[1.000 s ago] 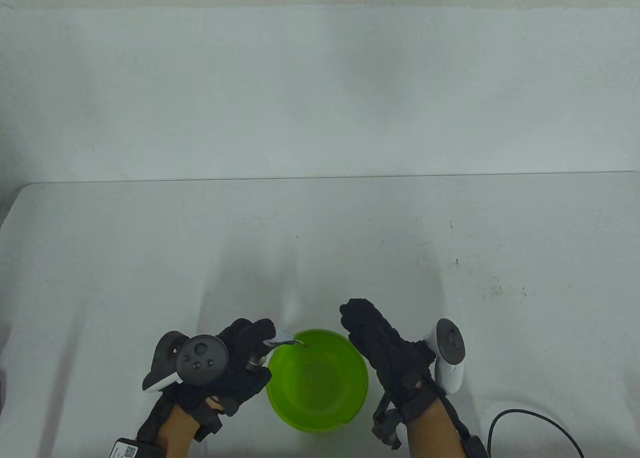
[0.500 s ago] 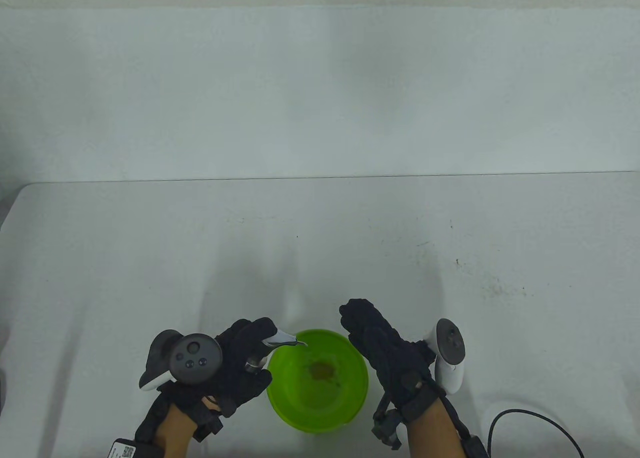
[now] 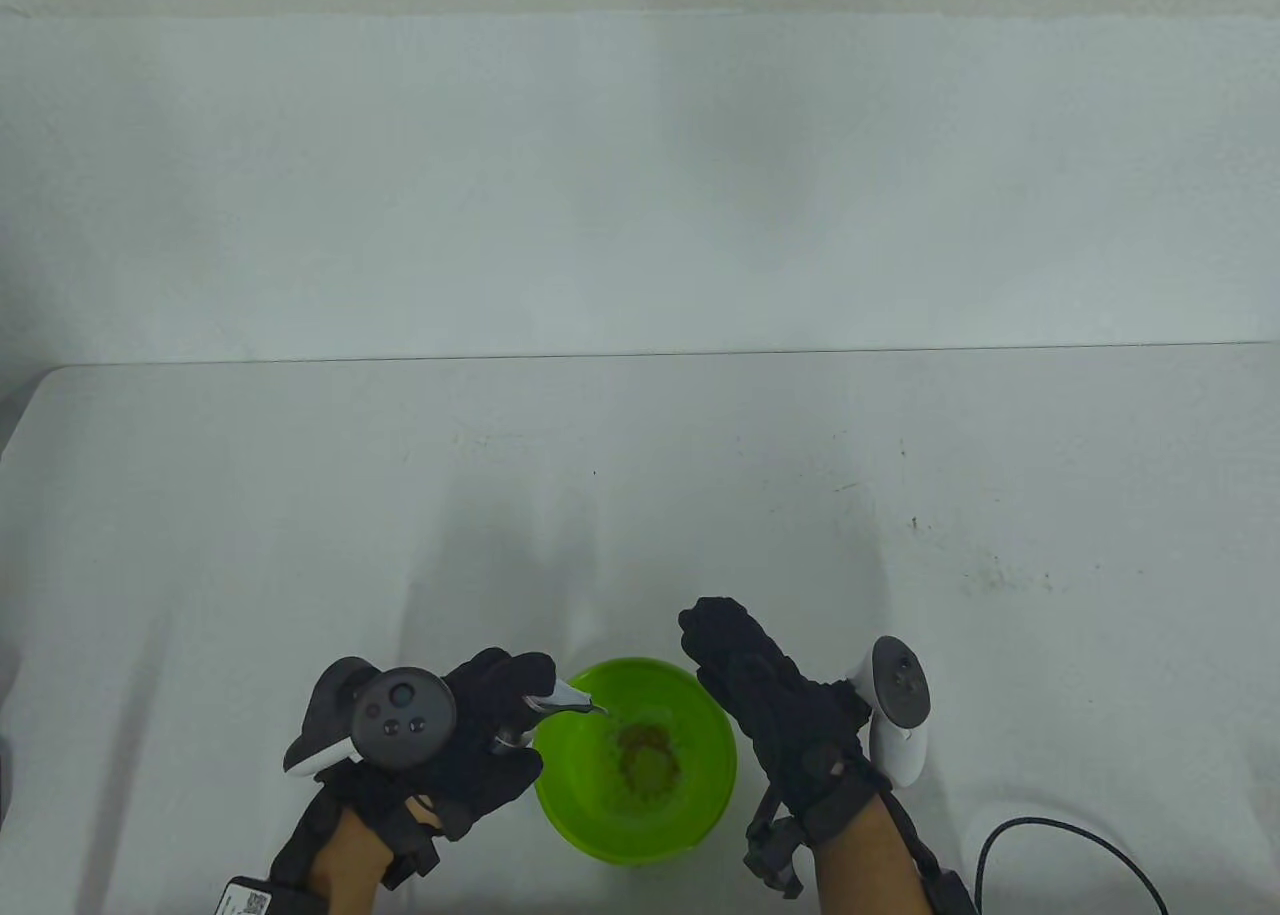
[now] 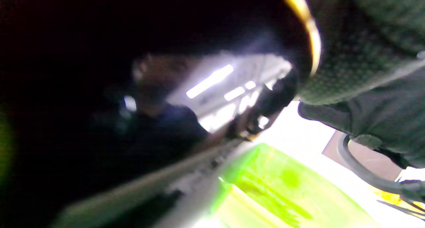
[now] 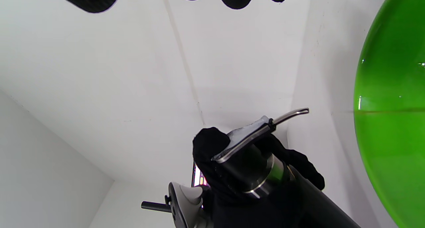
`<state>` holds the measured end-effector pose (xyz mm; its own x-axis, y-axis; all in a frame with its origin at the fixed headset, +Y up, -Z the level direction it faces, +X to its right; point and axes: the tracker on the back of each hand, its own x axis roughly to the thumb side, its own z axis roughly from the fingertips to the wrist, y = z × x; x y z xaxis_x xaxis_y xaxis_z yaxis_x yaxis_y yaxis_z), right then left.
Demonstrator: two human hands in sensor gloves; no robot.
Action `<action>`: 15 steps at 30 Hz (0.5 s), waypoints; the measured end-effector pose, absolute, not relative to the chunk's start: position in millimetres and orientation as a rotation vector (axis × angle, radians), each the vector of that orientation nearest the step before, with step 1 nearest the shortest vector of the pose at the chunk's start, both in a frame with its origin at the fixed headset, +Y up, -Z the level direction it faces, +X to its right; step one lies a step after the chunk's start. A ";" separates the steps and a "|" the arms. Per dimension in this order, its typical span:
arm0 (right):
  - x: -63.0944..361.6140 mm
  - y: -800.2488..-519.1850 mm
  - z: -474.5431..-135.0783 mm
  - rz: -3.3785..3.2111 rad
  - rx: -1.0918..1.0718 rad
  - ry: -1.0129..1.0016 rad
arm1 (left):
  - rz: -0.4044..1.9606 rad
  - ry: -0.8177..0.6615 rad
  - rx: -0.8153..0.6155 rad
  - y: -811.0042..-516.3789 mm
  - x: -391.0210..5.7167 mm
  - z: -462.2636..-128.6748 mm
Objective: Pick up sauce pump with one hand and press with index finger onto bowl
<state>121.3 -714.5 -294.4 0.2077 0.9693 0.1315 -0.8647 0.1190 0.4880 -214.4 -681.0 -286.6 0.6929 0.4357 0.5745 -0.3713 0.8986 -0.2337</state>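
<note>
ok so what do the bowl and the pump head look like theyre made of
The bowl looks like glossy, slightly translucent green plastic: bright colour with sharp highlights on its wall. The pump head and its thin spout look like polished metal, silvery and reflective, above a dark collar with a shiny ring; chromed plastic can't be ruled out.

The left wrist view is blurred and mostly dark. The green bowl point(image 4: 282, 194) fills the lower right, a darker smear inside it. Black glove fabric point(image 4: 365, 55) covers the upper right; a dark cable point(image 4: 358, 170) curves beneath it.
</note>
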 end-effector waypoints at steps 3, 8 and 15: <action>121.2 -714.8 -294.4 1.360 0.520 0.245 | 0.506 -0.657 -0.044 -680.0 -218.2 -287.6; 120.9 -714.2 -294.4 1.356 0.521 0.247 | 0.631 -0.631 0.099 -680.1 -224.7 -286.3; 121.9 -712.3 -294.0 1.341 0.525 0.236 | 0.810 -0.514 0.272 -671.2 -231.3 -302.1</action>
